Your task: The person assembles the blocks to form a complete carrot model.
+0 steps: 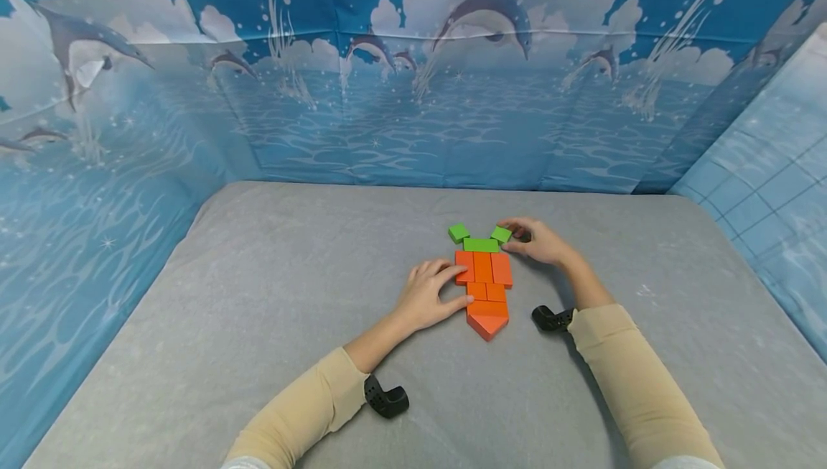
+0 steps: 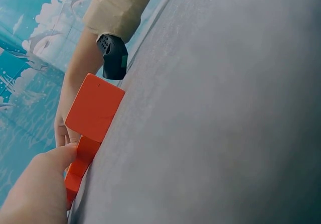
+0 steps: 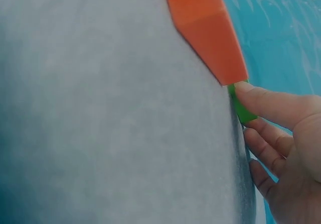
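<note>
Orange blocks (image 1: 482, 267) lie flat in a joined figure with a wedge-shaped orange block (image 1: 487, 323) at the near end. A green rectangular block (image 1: 481, 245) adjoins the far end, flanked by a left green block (image 1: 459, 233) and a right green block (image 1: 500, 235), both set at an angle. With thumb and index finger my right hand (image 1: 539, 240) pinches the right green block, also visible in the right wrist view. My left hand (image 1: 423, 296) rests along the figure's left side, fingers loosely spread, index fingertip on an upper orange block and thumb tip at a lower one.
A grey cloth (image 1: 291, 296) covers the table. Behind and beside it hangs a blue curtain (image 1: 388, 131) printed with dolphins. Each wrist carries a black device, a left one (image 1: 388, 398) and a right one (image 1: 551, 319), jutting out low over the cloth.
</note>
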{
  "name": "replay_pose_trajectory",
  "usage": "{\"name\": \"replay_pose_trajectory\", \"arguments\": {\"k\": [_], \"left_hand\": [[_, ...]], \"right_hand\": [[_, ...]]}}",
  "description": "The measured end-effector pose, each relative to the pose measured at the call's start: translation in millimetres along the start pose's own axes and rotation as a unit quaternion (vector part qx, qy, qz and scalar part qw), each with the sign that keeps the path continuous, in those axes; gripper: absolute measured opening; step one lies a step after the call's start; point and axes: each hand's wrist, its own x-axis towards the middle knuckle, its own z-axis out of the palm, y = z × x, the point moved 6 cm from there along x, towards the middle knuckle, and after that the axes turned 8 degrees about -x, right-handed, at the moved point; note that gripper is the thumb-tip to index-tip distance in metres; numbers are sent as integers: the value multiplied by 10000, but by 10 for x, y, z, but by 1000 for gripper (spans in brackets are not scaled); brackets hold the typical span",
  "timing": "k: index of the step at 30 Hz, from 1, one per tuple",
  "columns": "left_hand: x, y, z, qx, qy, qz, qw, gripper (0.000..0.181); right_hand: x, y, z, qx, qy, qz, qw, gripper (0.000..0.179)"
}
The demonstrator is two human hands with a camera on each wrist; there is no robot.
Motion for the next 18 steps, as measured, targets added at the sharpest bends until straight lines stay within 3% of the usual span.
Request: {"name": "replay_pose_trajectory", "arguments": {"k": [12,15,18], "left_hand": [[6,-22,23,-128,63,23,9999,54],[11,-39,1,-585,143,-41,9982,54],[40,-84,-83,-1482,255,-142,9885,53]], "right_hand": [[-15,26,-26,-17,-143,62,9999,47],[-44,10,-105,-21,-61,-44,10000,48],[-98,-46,-244,-79,321,-175,9993,48]]}}
